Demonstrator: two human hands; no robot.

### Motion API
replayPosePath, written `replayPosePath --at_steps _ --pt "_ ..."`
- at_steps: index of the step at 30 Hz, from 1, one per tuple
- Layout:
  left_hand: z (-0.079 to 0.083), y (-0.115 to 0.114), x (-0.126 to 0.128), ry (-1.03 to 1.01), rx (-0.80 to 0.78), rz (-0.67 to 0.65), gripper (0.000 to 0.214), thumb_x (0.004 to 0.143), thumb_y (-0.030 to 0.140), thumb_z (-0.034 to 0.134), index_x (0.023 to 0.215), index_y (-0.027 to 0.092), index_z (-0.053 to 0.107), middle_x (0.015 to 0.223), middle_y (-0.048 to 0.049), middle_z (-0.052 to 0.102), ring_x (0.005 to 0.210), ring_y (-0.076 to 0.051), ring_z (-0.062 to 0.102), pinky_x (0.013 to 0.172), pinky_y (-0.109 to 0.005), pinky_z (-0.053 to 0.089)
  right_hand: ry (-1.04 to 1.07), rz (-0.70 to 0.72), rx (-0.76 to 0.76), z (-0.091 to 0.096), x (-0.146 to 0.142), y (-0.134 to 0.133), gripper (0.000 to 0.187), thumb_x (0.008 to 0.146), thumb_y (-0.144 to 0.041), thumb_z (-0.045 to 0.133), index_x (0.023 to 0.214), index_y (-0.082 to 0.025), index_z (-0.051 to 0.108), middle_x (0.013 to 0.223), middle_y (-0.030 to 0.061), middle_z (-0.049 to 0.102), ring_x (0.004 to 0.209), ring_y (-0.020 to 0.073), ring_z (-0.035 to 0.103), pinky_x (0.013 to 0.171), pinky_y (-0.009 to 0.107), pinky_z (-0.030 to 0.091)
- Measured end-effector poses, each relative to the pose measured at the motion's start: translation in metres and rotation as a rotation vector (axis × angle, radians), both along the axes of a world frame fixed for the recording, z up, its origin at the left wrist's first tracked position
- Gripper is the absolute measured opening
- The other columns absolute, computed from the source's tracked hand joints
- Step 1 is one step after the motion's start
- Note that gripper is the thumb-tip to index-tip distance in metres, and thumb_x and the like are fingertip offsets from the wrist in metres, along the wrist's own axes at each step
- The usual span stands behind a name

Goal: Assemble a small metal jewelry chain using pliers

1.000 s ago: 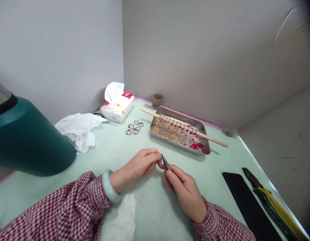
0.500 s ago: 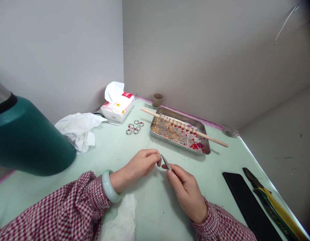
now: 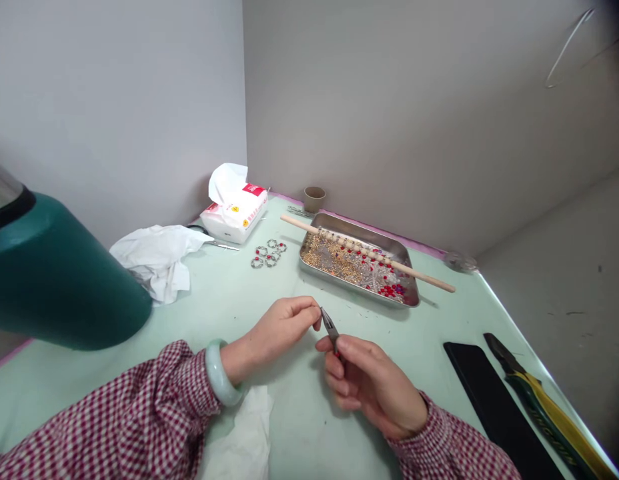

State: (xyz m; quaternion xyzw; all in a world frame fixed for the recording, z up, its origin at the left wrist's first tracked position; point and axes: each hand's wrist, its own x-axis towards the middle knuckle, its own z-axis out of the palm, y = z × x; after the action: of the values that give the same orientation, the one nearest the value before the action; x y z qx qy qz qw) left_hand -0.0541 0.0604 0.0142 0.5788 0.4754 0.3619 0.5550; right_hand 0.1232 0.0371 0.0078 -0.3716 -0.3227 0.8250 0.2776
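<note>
My left hand (image 3: 282,327) rests on the pale green table (image 3: 229,300), its fingertips pinched together on something too small to make out. Right beside it my right hand (image 3: 369,387) is curled round small pliers (image 3: 330,327), whose metal jaws point up-left at the left fingertips. A pale green bangle (image 3: 220,373) sits on my left wrist. Both sleeves are red-and-white check.
A steel tray (image 3: 408,267) of gold and red beads lies behind, a wooden stick (image 3: 429,280) strung with beads across it. Several bead rings (image 3: 268,255), a tissue pack (image 3: 234,210), crumpled tissues (image 3: 154,257), a small cup (image 3: 314,198), a teal jug (image 3: 54,280), a black phone (image 3: 494,407) and cutters (image 3: 539,407) surround.
My right hand has rolled so its fingers curl under and face me, and the pliers now stand steeper, their jaws slightly apart. The left hand has stayed put.
</note>
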Motion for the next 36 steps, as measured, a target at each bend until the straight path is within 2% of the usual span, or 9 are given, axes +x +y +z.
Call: replayPosePath --at_steps 3,5,9,12,16,19,23,26,36 --pt "0.0 0.0 0.0 0.034 0.114 -0.005 0.023 0.082 0.026 0.045 0.064 0.016 0.053 0.058 0.0036 0.047 0.06 -0.01 0.042 0.06 -0.022 0.034 0.117 0.094 -0.175 0.002 0.005 0.004 0.025 0.082 -0.036 0.057 0.093 -0.015 0.063 0.063 -0.004 0.039 0.049 0.0047 0.035 0.039 0.016 0.018" --pt "-0.001 0.0 0.0 0.012 0.092 -0.006 0.023 0.083 0.027 0.045 0.064 0.016 0.053 0.055 0.004 0.045 0.057 -0.01 0.041 0.056 -0.022 0.033 0.112 0.11 -0.175 0.003 0.007 0.005 0.026 0.082 -0.037 0.058 0.094 -0.015 0.063 0.063 -0.004 0.039 0.049 0.0048 0.036 0.039 0.016 0.018" --pt "-0.004 0.0 0.0 -0.142 -0.101 -0.012 0.023 0.084 0.029 0.043 0.067 0.016 0.052 0.041 0.0079 0.03 0.042 -0.007 0.026 0.043 -0.02 0.022 -0.1 0.001 0.106 0.001 0.003 0.005 0.028 0.084 -0.038 0.055 0.094 -0.013 0.062 0.066 -0.0015 0.045 0.051 0.0066 0.038 0.041 0.019 0.022" --pt "-0.003 0.001 0.0 -0.229 -0.155 -0.007 0.022 0.083 0.026 0.044 0.065 0.016 0.05 0.04 0.0079 0.031 0.039 -0.006 0.023 0.041 -0.019 0.02 -0.317 -0.064 0.354 -0.002 0.001 0.004 0.03 0.087 -0.039 0.05 0.099 -0.014 0.061 0.067 -0.0012 0.046 0.055 0.0083 0.04 0.046 0.021 0.029" --pt "-0.001 0.001 0.0 -0.303 -0.209 -0.011 0.02 0.082 0.024 0.045 0.064 0.016 0.048 0.04 0.0081 0.03 0.038 -0.005 0.021 0.038 -0.02 0.017 -0.607 -0.114 0.767 -0.004 0.001 0.003 0.026 0.089 -0.035 0.049 0.102 -0.017 0.062 0.072 0.0002 0.05 0.064 0.0116 0.046 0.058 0.025 0.037" --pt "-0.001 0.0 0.0 -0.371 -0.275 -0.04 0.019 0.082 0.025 0.046 0.064 0.017 0.047 0.042 0.0087 0.026 0.039 -0.005 0.016 0.037 -0.02 0.013 -0.696 -0.132 1.04 -0.005 0.002 0.003 0.021 0.09 -0.028 0.047 0.103 -0.019 0.062 0.083 0.0029 0.056 0.075 0.0144 0.052 0.067 0.028 0.041" --pt "-0.003 -0.001 -0.001 -0.434 -0.329 -0.085 0.019 0.083 0.025 0.045 0.066 0.017 0.047 0.044 0.0092 0.021 0.041 -0.006 0.012 0.037 -0.021 0.009 -0.78 -0.167 1.295 -0.009 0.003 0.003 0.019 0.089 -0.018 0.047 0.103 -0.018 0.059 0.085 0.0042 0.056 0.08 0.0162 0.053 0.071 0.03 0.042" --pt "-0.005 0.0 -0.001 -0.441 -0.336 -0.098 0.02 0.083 0.025 0.045 0.065 0.017 0.046 0.044 0.0089 0.022 0.041 -0.005 0.012 0.037 -0.021 0.008 -0.846 -0.176 1.399 -0.012 0.003 0.003 0.02 0.087 -0.014 0.047 0.105 -0.017 0.057 0.087 0.0054 0.056 0.081 0.0172 0.052 0.072 0.031 0.042" --pt "-0.009 0.003 -0.004 -0.531 -0.437 -0.159 0.021 0.084 0.027 0.043 0.066 0.018 0.045 0.044 0.0097 0.017 0.039 -0.005 0.008 0.035 -0.02 0.007 -0.914 -0.2 1.468 -0.012 0.004 0.006 0.022 0.086 -0.014 0.049 0.107 -0.017 0.057 0.089 0.0071 0.057 0.084 0.0196 0.053 0.074 0.035 0.044"
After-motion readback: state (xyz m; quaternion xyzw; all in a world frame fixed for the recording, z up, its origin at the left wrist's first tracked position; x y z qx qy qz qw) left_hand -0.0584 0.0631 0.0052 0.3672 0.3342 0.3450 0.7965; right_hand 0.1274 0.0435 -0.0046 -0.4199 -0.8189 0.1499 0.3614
